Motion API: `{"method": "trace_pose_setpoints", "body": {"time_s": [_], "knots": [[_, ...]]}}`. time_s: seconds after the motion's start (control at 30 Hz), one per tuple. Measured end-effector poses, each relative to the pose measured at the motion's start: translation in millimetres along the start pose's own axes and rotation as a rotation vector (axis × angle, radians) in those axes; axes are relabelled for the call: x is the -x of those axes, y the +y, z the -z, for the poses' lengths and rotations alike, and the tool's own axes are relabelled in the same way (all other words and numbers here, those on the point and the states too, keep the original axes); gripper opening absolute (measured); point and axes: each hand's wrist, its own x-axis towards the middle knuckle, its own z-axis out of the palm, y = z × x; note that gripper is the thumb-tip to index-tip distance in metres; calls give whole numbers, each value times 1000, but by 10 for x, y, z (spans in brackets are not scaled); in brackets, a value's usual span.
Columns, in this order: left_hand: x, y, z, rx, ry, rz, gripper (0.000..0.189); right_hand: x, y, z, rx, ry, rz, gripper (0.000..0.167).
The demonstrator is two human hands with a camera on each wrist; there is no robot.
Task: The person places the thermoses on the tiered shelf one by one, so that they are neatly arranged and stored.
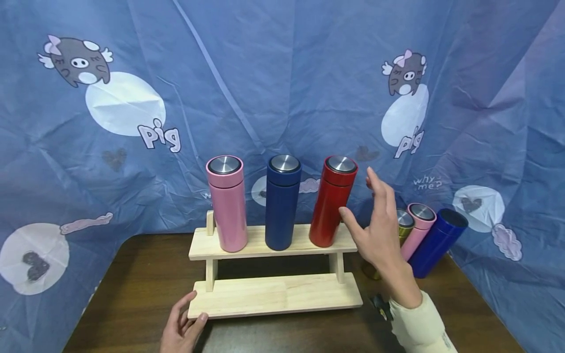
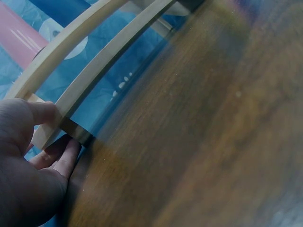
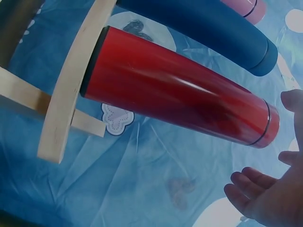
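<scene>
A two-tier wooden rack (image 1: 265, 296) stands on the table, with a pink thermos (image 1: 229, 211), a dark blue thermos (image 1: 283, 208) and a red thermos (image 1: 332, 206) upright in a row on its upper shelf. My left hand (image 1: 178, 331) pinches the left end of the lower shelf; the left wrist view shows the thumb and fingers on either side of the board (image 2: 94, 73). Just right of the red thermos, my right hand (image 1: 380, 238) is spread with nothing in it. In the right wrist view a gap separates those fingers (image 3: 248, 191) from the thermos.
At the right, behind my right forearm, stand a gold thermos (image 1: 404, 223), another pink thermos (image 1: 417, 230) and a tilted bright blue thermos (image 1: 437, 245). A small black object (image 1: 380, 306) lies by the sleeve. Blue printed cloth (image 1: 247, 73) hangs behind the brown table (image 1: 132, 274).
</scene>
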Motion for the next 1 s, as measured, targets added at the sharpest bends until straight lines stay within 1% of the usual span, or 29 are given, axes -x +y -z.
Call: {"method": "trace_pose_setpoints", "body": {"time_s": [0.1,0.17,0.23,0.33,0.5,0.57,0.63,0.7,0.77,0.83,0.9,0.93,1.0], "knots": [[49,187,-24,-36,-15,32,61,50,4,47,11,18,12,84],[72,279,-40,-47,-16,52,63,88,7,74,24,31,16,83],[81,331,-46,-67,-20,68,65,121,12,100,35,43,17,81],[85,359,-49,-87,-20,85,67,173,19,137,49,67,8,82],[82,333,-43,-79,-21,73,66,264,42,211,88,101,-22,83],[73,293,-31,-73,-24,61,64,303,65,235,108,117,-36,81],[54,224,-12,-60,-29,45,64,342,96,252,123,136,-48,79],[26,124,6,-45,-26,28,62,374,132,266,139,158,-53,77],[-6,21,27,-24,-27,27,58,401,168,279,159,175,-54,75],[-26,-47,35,-7,-19,28,58,427,202,289,178,189,-54,74],[-20,-39,36,-16,-20,31,58,455,235,297,197,207,-58,74],[-18,-15,29,-28,-17,44,58,465,253,299,205,221,-61,73],[3,56,11,-38,-13,43,60,489,287,303,236,254,-77,73]]}}
